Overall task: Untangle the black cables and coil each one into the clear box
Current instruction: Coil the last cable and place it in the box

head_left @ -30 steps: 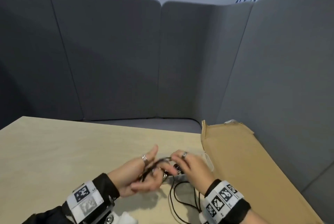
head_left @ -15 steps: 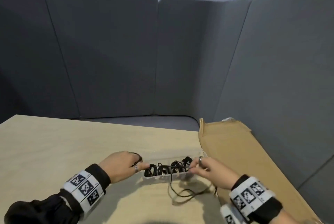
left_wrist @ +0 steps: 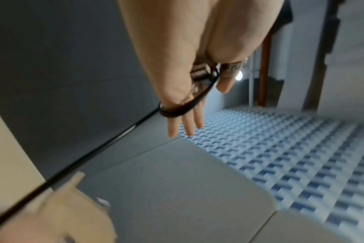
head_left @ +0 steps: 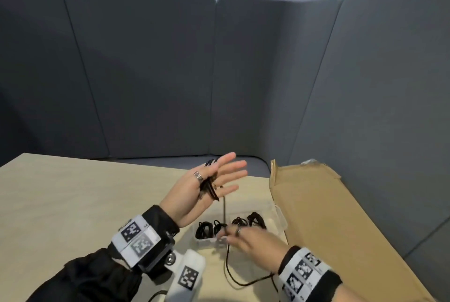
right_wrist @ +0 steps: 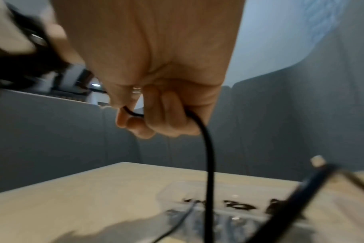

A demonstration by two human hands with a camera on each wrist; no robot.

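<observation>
My left hand (head_left: 219, 175) is raised above the table, palm up and fingers straight, with several loops of the black cable (head_left: 209, 187) wound around it. In the left wrist view the loops circle the left hand (left_wrist: 185, 121) below the thumb. One strand (head_left: 224, 206) drops to my right hand (head_left: 243, 236), which pinches it just in front of the clear box (head_left: 280, 216). The right wrist view shows the right hand's fingers (right_wrist: 168, 118) curled round the cable (right_wrist: 209, 156). The cable's tail loops on the table toward me. Several coiled black cables (head_left: 204, 229) lie in the box.
A flat brown cardboard box (head_left: 328, 216) lies right of the clear box on the light wooden table (head_left: 73, 192). A white cylinder with a marker (head_left: 187, 275) sits near my left wrist. Grey padded sofa backs (head_left: 146, 70) surround the table.
My left hand has risen from the table and opened flat with the cable wound round it. My right hand has moved down and nearer, in front of the clear box, still pinching the strand.
</observation>
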